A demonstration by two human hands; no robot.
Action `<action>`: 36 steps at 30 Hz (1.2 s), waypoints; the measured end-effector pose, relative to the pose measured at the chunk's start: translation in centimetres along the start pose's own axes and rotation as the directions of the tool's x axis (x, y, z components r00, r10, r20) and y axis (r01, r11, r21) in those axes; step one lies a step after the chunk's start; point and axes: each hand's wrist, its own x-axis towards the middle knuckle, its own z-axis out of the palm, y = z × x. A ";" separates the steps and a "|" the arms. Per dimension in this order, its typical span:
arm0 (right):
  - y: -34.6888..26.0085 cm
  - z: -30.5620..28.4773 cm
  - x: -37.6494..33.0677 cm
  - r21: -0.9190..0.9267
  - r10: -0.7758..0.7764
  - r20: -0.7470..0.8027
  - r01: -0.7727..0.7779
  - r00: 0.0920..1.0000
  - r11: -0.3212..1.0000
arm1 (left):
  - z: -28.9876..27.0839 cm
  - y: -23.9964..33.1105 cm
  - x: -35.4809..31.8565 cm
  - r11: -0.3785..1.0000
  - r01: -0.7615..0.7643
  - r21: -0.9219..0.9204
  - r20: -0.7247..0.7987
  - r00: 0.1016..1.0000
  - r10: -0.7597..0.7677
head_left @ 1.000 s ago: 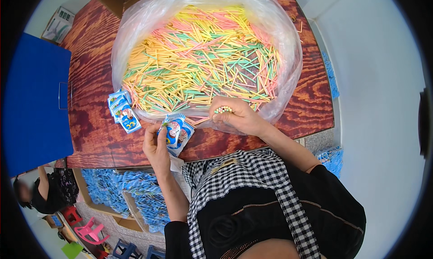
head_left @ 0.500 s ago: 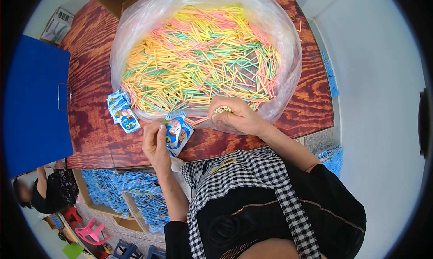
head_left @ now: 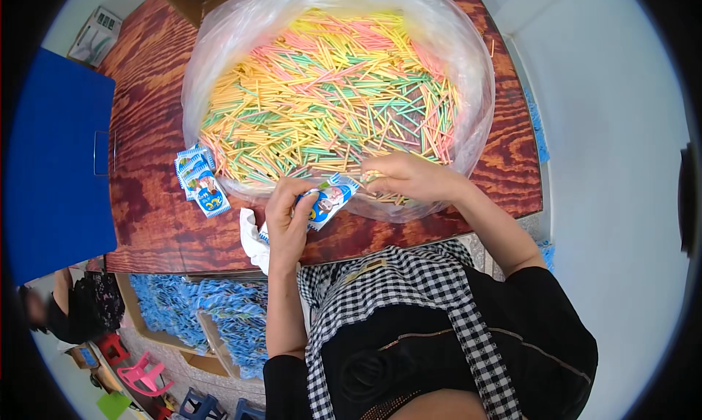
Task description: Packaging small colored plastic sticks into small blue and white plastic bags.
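Observation:
My left hand (head_left: pixel 289 214) pinches a blue and white printed packet (head_left: pixel 333 202) near the table's front edge. One end of the packet points up and right, toward my right hand (head_left: pixel 409 177). That hand is closed around a small bundle of thin pastel sticks (head_left: pixel 372 176), whose ends show at the fingers beside the packet's end. Whether the sticks touch the packet I cannot tell. Beyond both hands, a large clear plastic bag (head_left: pixel 479 91) lies spread open, full of loose yellow, pink and green sticks (head_left: pixel 322 91).
Several matching packets (head_left: pixel 203 186) lie stacked left of the bag. White tissue-like material (head_left: pixel 254 241) hangs by the left wrist. A blue panel (head_left: pixel 62 164) stands left of the wooden table (head_left: pixel 146 127). Boxes of blue packets (head_left: pixel 227 310) sit below; another person (head_left: pixel 73 306) is at far left.
My left hand has moved right and a little up, tilting the packet toward the sticks. My right hand has shifted right and turned, bringing the bundle's ends toward the packet.

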 end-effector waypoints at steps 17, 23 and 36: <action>-2.6 -1.2 1.4 -0.321 0.301 0.436 -0.167 0.848 0.932 | 0.9 -0.5 -0.4 0.999 -0.039 -0.002 0.123 0.992 0.039; -1.4 -0.9 1.8 -0.167 0.220 0.537 -0.153 0.814 0.974 | 2.0 0.4 -0.3 0.990 -0.135 0.033 0.165 0.978 0.128; -5.2 -0.1 3.8 -0.551 0.397 0.368 -0.147 0.841 0.822 | 5.8 -0.4 -1.2 0.933 0.236 -0.273 0.228 0.958 -0.175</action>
